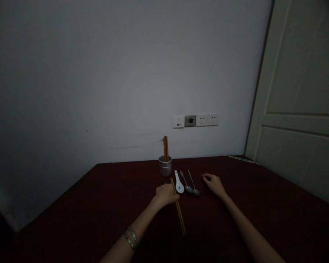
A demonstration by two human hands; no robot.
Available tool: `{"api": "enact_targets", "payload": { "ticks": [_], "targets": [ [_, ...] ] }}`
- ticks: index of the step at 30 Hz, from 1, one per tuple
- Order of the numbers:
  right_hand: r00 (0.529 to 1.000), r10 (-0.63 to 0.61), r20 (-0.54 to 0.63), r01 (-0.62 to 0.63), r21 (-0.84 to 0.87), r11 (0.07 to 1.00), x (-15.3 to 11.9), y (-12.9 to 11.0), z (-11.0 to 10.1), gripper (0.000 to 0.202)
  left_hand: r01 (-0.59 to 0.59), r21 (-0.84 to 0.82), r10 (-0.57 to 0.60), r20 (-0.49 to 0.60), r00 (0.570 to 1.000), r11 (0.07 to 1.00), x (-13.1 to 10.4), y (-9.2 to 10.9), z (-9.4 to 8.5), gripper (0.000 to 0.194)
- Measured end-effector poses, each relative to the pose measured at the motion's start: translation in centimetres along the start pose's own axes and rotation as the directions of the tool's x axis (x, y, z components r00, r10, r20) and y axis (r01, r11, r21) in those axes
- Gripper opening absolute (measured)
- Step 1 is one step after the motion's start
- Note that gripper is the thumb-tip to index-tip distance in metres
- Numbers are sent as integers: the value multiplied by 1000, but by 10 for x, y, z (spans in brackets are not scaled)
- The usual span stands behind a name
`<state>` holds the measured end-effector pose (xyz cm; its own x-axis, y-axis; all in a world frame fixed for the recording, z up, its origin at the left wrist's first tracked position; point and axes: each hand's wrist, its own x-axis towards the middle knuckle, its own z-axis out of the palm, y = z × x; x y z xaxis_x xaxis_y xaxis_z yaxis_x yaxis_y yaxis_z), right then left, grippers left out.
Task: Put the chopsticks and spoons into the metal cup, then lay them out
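Observation:
My left hand (166, 194) is closed around a pair of wooden chopsticks (181, 217), which slant over the dark red table with their near ends toward me. Just right of them lies a white ceramic spoon (179, 186) with a blue mark in its bowl. Two metal spoons, one (188, 188) beside the other (196, 191), rest to its right. My right hand (214, 183) lies on the table beyond the spoons, loosely curved, a gap between thumb and fingers, nothing in it. Behind, a metal cup (165, 168) holds several upright chopsticks (166, 149).
The table (98, 204) runs back to a pale wall (112, 91) carrying a row of switches and sockets (207, 119). A panelled door (298, 91) stands at the right. A flat thin strip (244, 159) lies at the table's back right edge. The light is dim.

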<state>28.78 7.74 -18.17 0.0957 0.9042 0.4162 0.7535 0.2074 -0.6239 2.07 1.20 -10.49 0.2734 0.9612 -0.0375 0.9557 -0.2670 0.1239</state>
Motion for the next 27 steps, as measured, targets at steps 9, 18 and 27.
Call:
{"api": "enact_targets", "payload": {
  "ticks": [9, 18, 27],
  "targets": [
    [1000, 9, 2, -9, -13, 1000, 0, -2, -1, 32, 2, 54, -2, 9, 1000, 999, 0, 5, 6, 47],
    [1000, 12, 4, -12, 6, 1000, 1, 1, 0, 31, 45, 52, -45, -14, 999, 998, -2, 13, 7, 39],
    [1000, 16, 9, -16, 9, 1000, 0, -1, -1, 30, 49, 49, -47, -37, 998, 998, 3, 12, 14, 32]
  ]
}}
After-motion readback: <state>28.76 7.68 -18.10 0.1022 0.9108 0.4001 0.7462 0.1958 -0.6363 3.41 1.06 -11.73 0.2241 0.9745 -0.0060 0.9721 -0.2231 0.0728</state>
